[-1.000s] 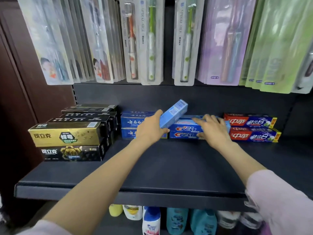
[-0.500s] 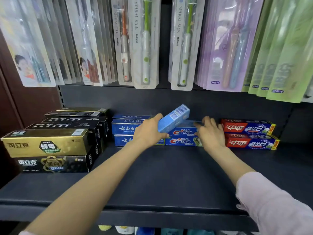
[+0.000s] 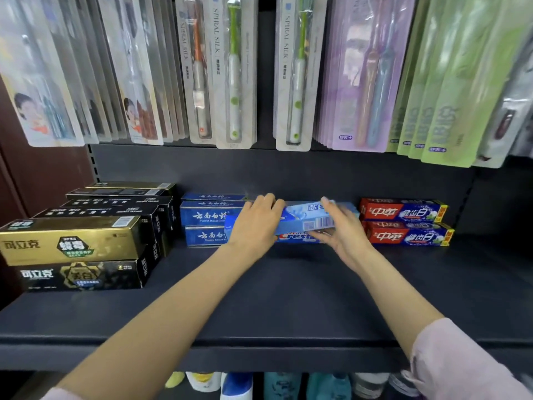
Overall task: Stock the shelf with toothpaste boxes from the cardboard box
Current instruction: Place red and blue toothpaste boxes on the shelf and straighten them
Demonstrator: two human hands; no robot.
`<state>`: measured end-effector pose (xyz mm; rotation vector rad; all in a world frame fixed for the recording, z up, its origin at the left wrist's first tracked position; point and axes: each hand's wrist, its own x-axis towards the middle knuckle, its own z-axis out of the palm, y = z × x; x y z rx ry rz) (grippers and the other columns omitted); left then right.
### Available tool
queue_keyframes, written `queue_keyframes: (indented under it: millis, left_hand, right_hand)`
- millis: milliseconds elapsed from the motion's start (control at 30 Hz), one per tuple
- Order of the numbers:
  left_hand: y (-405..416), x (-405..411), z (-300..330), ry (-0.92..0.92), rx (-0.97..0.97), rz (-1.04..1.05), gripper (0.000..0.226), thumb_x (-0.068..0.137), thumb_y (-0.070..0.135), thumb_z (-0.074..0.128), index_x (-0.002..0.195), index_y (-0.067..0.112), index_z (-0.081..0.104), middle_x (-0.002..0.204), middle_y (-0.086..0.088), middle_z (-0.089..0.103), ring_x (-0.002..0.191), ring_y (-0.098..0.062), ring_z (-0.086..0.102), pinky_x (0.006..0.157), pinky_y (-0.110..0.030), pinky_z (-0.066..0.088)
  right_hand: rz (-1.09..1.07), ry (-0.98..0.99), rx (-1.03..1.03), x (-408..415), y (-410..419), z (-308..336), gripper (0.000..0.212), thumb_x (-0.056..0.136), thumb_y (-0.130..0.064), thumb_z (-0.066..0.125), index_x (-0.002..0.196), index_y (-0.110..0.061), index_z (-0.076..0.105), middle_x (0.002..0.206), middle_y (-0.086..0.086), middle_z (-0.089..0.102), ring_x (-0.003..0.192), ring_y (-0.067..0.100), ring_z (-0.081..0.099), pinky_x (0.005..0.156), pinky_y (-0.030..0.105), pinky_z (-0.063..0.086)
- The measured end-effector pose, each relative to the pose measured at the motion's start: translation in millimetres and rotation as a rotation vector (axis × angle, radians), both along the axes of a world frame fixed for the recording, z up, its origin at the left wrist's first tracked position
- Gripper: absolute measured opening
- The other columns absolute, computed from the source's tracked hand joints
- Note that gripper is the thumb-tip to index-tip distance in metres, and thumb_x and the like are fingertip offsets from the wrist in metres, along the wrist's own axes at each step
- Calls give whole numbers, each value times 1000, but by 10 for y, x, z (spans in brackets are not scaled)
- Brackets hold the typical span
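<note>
A light blue toothpaste box (image 3: 305, 217) lies nearly level on top of the Crest stack (image 3: 297, 236) at the back middle of the dark shelf (image 3: 274, 298). My left hand (image 3: 255, 223) grips the box's left end. My right hand (image 3: 341, 229) holds its right end, fingers over the top and thumb below. The cardboard box is not in view.
Dark blue toothpaste boxes (image 3: 206, 217) stand left of the stack, red ones (image 3: 403, 223) to the right. Black and gold boxes (image 3: 78, 243) fill the left side. Toothbrush packs (image 3: 219, 70) hang above. Bottles (image 3: 239, 385) stand on the shelf below.
The light blue box has tipped from a steep tilt to nearly level on the stack. My right hand moved from the stack onto the box's right end. The camera moved closer.
</note>
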<state>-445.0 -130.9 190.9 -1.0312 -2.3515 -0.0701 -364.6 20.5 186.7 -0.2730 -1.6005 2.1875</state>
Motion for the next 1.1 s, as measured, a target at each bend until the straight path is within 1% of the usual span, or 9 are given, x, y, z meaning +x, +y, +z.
queue_keyframes:
  millis: [67,133,233,300,400,500,667,833,1100]
  left_hand:
    - [-7,-14,-16,-77,-11,2,72,79,41,69,137,19,32,126,-3,49,116,-25,46,94,-34,36]
    - [-80,-73,-26,-308,14,30,81,70,51,74,135,22,34,122,-3,56,113,-26,52,89,-37,41]
    - [-171,-148,-46,-614,122,-8,69,65,52,78,120,23,49,114,-1,62,101,-21,55,78,-33,45]
    - [-150,-161,-72,-570,156,-45,62,65,45,81,115,20,54,113,-1,61,102,-19,54,80,-31,44]
    - [-23,-167,-129,-466,162,-49,68,61,45,83,116,18,55,116,-2,58,112,-21,50,92,-33,44]
    - [187,-133,-164,-451,147,-57,72,64,43,82,124,17,51,120,-6,54,117,-23,45,98,-35,39]
    - [384,-97,-254,-454,182,-119,48,83,20,69,126,15,49,127,-9,44,122,-27,41,101,-35,38]
    - [279,-113,-341,-99,-33,-19,37,91,11,53,127,20,54,130,-5,43,120,-26,40,97,-35,35]
    - [125,137,-296,-363,86,-15,43,92,10,49,135,15,46,134,-7,45,119,-26,50,92,-36,43]
  right_hand:
    - [-43,22,42,15,59,-45,22,96,-16,51,116,-8,56,110,12,61,95,22,64,71,30,60]
    - [-11,66,32,78,153,-85,21,96,-9,49,116,-11,57,108,10,60,94,22,64,78,31,58]
    - [-24,99,143,150,255,-149,18,95,-7,50,110,-13,58,104,8,59,94,19,62,76,25,58]
    - [-191,-14,565,151,318,-185,17,92,-10,57,108,-15,61,107,4,59,100,20,58,77,17,49]
    - [-419,-220,1383,122,387,-257,37,84,-28,67,120,-20,61,124,0,54,120,22,41,104,28,31]
    - [-358,-229,1759,38,324,-288,50,86,-37,63,132,-24,51,132,-4,48,130,18,38,118,39,12]
    - [-398,-382,1843,-81,336,-346,43,91,-30,57,132,-22,49,132,0,50,127,20,44,111,34,25]
    - [-412,-494,1797,-115,419,-429,31,93,-18,53,124,-17,55,126,4,52,121,23,47,96,37,41]
    - [-236,-491,1551,123,224,-300,47,92,-25,57,136,-17,45,135,7,45,126,26,45,99,39,43]
